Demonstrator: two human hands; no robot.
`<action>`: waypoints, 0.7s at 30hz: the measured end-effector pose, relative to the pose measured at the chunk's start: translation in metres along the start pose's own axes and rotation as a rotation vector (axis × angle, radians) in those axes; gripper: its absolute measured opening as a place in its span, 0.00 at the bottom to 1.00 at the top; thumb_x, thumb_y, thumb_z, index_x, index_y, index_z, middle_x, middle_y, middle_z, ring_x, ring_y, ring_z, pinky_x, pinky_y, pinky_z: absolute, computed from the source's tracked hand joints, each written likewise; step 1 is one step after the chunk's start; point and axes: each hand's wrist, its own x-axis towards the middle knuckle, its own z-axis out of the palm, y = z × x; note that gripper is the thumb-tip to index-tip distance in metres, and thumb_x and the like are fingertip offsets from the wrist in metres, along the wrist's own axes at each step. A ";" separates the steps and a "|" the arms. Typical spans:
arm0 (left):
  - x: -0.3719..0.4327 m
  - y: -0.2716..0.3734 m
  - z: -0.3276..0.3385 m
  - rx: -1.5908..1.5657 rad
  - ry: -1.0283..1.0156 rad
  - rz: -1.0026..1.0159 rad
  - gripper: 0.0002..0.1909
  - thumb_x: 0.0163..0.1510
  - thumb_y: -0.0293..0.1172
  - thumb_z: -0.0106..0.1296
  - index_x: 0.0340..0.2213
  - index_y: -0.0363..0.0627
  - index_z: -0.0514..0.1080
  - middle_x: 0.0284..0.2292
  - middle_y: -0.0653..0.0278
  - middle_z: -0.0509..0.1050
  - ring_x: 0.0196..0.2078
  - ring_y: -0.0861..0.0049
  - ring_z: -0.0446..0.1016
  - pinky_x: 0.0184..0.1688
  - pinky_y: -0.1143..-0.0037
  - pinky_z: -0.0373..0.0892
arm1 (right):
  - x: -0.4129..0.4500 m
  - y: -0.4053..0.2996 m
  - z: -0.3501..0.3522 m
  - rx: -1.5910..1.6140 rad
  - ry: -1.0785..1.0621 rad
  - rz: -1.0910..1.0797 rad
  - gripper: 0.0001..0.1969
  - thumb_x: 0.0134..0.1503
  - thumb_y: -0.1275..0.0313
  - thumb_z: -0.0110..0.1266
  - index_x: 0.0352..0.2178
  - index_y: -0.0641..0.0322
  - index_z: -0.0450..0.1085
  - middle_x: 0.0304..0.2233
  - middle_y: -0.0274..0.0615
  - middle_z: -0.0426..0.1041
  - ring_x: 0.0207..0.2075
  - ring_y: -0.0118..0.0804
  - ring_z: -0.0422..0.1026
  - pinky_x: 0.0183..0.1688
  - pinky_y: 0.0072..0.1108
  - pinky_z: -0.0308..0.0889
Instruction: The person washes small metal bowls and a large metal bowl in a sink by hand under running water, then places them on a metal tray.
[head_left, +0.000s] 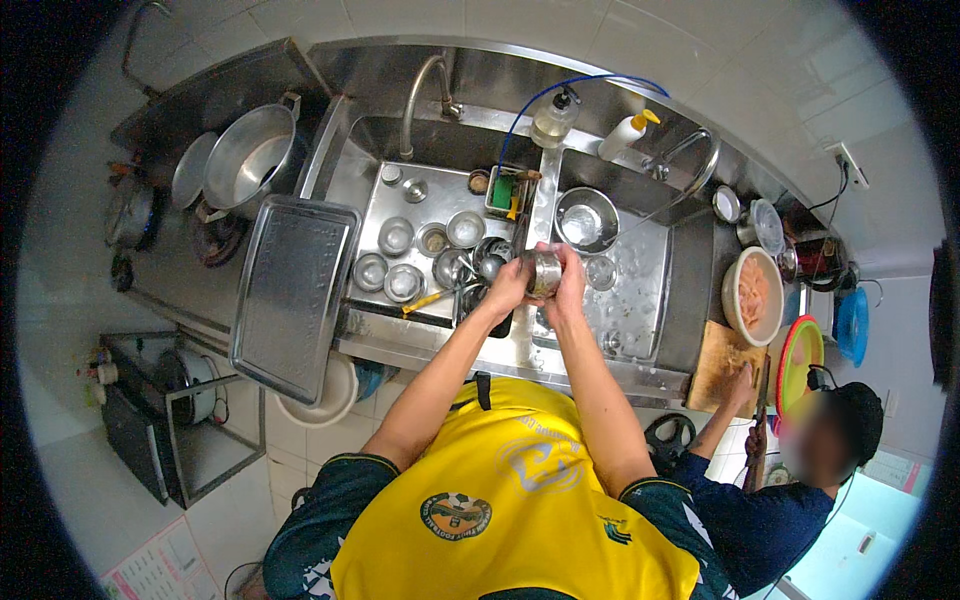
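Both of my hands are around a small clear jar or cup, above the divider between two stainless steel sink basins. My left hand grips its left side; my right hand wraps its right side. Just left of them, several metal utensils with a ladle stick up from a container. Several round clear or metal cups stand in the left basin. A running faucet sends water into the right basin, where a steel bowl and a glass sit.
A metal tray leans over the left basin's edge beside a large pot. Pump bottles stand behind the divider near a sponge caddy. At right, a co-worker's hand rests by a cutting board and a bowl of meat.
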 end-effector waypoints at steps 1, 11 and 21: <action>0.003 -0.002 -0.003 -0.003 0.003 0.000 0.14 0.66 0.35 0.38 0.48 0.45 0.66 0.35 0.64 0.76 0.34 0.79 0.76 0.29 0.74 0.73 | -0.004 0.002 0.007 0.048 0.029 0.095 0.12 0.63 0.64 0.44 0.34 0.62 0.67 0.30 0.38 0.72 0.34 0.33 0.74 0.39 0.27 0.69; 0.054 -0.041 -0.091 0.126 0.699 0.125 0.17 0.65 0.41 0.37 0.38 0.37 0.67 0.33 0.54 0.73 0.35 0.68 0.75 0.23 0.72 0.75 | -0.013 0.037 -0.009 -0.005 0.049 0.322 0.14 0.65 0.62 0.41 0.35 0.62 0.66 0.33 0.43 0.74 0.36 0.37 0.76 0.40 0.25 0.72; 0.073 -0.118 -0.195 0.835 0.506 -0.105 0.19 0.51 0.27 0.50 0.46 0.36 0.69 0.34 0.50 0.77 0.30 0.63 0.79 0.24 0.68 0.72 | 0.016 0.022 -0.117 0.238 0.289 0.373 0.15 0.65 0.61 0.41 0.33 0.63 0.67 0.33 0.44 0.75 0.34 0.39 0.74 0.39 0.28 0.73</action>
